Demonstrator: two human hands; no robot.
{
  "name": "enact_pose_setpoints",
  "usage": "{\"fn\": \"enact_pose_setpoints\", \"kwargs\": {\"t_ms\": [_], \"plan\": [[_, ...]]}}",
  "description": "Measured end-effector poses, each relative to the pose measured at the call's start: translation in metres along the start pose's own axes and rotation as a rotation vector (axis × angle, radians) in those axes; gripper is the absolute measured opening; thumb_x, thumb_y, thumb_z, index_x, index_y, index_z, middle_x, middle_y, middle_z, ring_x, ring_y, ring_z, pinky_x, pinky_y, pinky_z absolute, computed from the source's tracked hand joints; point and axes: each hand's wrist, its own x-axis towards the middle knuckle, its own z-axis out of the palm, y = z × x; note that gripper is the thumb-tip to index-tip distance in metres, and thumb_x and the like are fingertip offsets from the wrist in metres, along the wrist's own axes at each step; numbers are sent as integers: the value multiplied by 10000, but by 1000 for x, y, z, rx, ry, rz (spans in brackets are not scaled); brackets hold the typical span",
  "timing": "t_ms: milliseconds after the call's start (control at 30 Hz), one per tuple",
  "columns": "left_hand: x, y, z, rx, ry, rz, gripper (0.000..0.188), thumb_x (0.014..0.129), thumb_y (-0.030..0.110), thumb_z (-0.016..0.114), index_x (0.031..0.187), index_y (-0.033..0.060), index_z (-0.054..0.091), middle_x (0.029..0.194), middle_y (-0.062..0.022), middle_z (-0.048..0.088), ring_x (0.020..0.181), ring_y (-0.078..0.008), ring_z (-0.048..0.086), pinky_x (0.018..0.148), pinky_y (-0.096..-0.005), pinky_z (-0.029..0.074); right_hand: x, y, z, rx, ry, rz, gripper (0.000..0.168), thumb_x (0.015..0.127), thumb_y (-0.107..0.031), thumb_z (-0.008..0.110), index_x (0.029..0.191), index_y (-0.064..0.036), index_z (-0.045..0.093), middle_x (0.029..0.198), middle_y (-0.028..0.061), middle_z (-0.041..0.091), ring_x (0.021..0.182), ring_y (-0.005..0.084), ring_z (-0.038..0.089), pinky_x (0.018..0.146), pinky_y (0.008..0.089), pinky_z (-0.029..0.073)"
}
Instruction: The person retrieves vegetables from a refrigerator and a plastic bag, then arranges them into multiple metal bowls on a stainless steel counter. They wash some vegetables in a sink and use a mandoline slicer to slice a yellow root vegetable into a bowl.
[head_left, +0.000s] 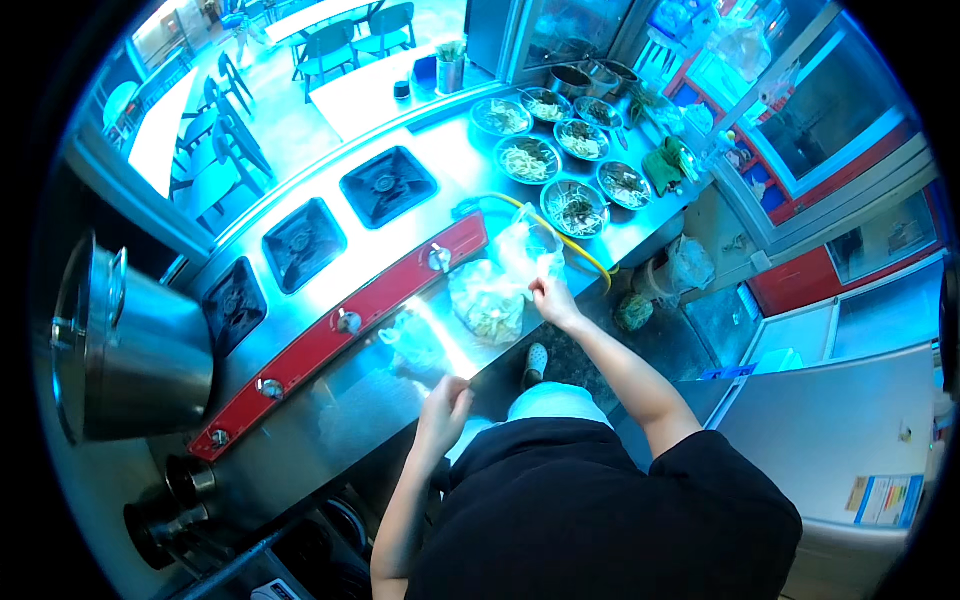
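My right hand (553, 300) pinches the edge of a clear plastic bag (534, 244) that stands on the steel counter. Just left of it, a filled plastic bag (487, 304) with pale, cut-looking pieces inside lies near the counter's front edge. Another thin plastic bag (414, 341), crumpled, rests farther left. My left hand (448, 409) hovers by the counter edge below that crumpled bag, its fingers curled; whether it holds anything does not show. Several round metal bowls, such as the nearest bowl (574, 208), hold pale strips and dark greens at the back right.
A yellow hose (577, 247) curves beside the bowls. Burners (388, 186) line the counter behind a red control panel (346, 322) with metal knobs. A large steel pot (146, 349) stands at the left. A steel refrigerator (817, 435) is at the right.
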Motion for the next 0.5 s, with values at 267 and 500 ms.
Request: {"fn": "enact_pose_setpoints", "kwargs": {"t_ms": [267,500], "plan": [[184,40,125,230,27,168,117,804,39,504,913,1,523,752,-140,582,771,-251,600,673,-322,468,105,69,-27,-289,-469,-483,168,683,-53,554,826,-114,618,990,92,542,976,267,487,773,364,431],[261,12,147,143,210,-55,126,815,-14,435,891,-8,534,790,-111,597,763,-188,594,688,-299,461,132,88,-26,-157,-657,-744,183,701,-176,597,880,-134,597,975,39,538,949,226,508,723,356,444]]}}
